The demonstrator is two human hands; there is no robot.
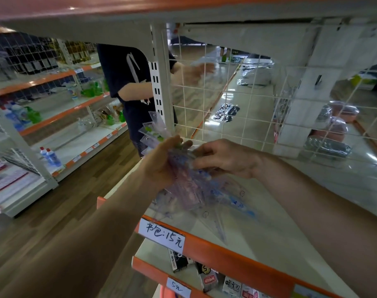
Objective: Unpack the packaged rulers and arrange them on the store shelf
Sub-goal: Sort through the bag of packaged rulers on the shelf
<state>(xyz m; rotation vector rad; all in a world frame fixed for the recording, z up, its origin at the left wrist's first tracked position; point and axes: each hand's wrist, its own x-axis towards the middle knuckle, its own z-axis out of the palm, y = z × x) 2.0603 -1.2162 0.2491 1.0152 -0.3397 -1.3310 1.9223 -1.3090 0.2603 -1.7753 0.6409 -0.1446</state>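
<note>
Shelf (275,229): white board with an orange front lip, in front of the person; another board sits close overhead.
Grid (226,100): wire back panel behind the shelf; a second person (127,82) stands beyond it, to the left.
Rulers (189,190): fanned bundle of clear sleeves, held over the shelf's left front corner. The lower ends are blurred, so I cannot tell if they touch the board.
Left hand (161,162): fingers wrapped round the bundle from the left, carrying it.
Right hand (224,158): fingers bent down onto the bundle's top, pinching at a sleeve.
Label (161,234): handwritten price tag on the lip, just below the bundle.
Risk: the slick sleeves already splay, so pulling one free may loosen the left hold and spill the rest over the lip.
Risk: the raised upper ends stand near the grid and could snag on its wires.
</note>
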